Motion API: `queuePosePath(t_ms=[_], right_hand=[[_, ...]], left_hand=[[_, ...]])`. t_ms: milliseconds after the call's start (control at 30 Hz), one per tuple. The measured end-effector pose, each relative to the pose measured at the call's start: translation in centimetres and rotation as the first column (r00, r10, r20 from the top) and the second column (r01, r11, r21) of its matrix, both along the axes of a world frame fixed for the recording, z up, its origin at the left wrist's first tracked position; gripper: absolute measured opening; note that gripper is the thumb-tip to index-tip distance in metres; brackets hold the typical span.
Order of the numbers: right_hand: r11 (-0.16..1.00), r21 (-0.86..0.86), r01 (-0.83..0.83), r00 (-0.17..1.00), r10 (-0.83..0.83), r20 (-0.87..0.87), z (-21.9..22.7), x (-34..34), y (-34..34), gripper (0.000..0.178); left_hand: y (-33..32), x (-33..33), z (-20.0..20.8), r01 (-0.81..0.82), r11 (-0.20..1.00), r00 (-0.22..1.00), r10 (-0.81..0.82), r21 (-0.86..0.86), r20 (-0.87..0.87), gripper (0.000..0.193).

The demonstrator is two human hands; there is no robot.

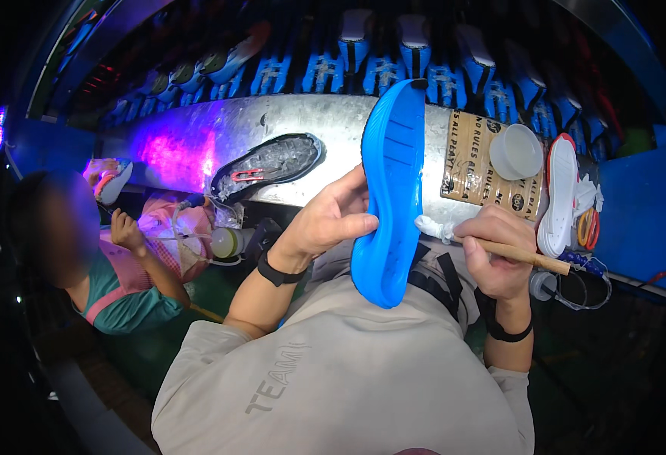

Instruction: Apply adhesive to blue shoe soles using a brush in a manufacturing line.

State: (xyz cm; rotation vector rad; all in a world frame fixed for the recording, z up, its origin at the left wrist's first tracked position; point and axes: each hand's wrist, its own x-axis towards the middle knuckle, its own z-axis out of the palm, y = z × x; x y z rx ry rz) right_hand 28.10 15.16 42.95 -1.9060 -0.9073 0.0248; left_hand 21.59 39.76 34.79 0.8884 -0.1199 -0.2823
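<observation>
A bright blue shoe sole point(398, 189) stands lengthwise in front of me, its hollow inner side turned partly to the right. My left hand point(333, 216) is closed on its left edge, thumb over the front and the other fingers hidden behind. In my right hand point(497, 250) is a wooden-handled brush point(526, 255), pinched between thumb and fingers. The brush's white, clumped head point(433, 227) points left, right beside the sole's inner edge; whether it touches I cannot tell. A white cup point(515, 152) sits on brown cardboard point(465, 163) beyond my right hand.
A dark shoe upper point(272, 165) lies sole-side up on the metal bench point(340, 114). At right are a white sole with red trim point(560, 193) and orange-handled scissors point(588, 229). Blue shoe parts point(323, 72) line the rack behind. A co-worker point(132, 265) at left holds a sole.
</observation>
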Motion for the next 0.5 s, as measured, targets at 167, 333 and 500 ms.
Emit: queuePosePath(t_ms=[167, 333, 500], right_hand=[[0.999, -0.009, -0.031, 0.999, 0.032, 0.020, -0.2, -0.1, 0.2, 0.009], [0.998, 0.009, -0.055, 0.998, 0.055, 0.031, -0.3, -0.4, -1.0, 0.007], [0.907, 0.311, 0.284, 0.959, -0.264, -0.106, -0.1, 1.6, 0.7, 0.012]], left_hand=[[0.3, 0.1, -0.6, -0.003, 1.000, 1.000, 0.002, -0.022, -0.014, 0.084], [0.6, 0.1, -1.1, -0.025, 0.997, 0.998, 0.021, -0.069, -0.058, 0.080], [4.3, 2.0, 2.7, -0.083, 0.990, 0.989, 0.067, 0.118, 0.134, 0.075]])
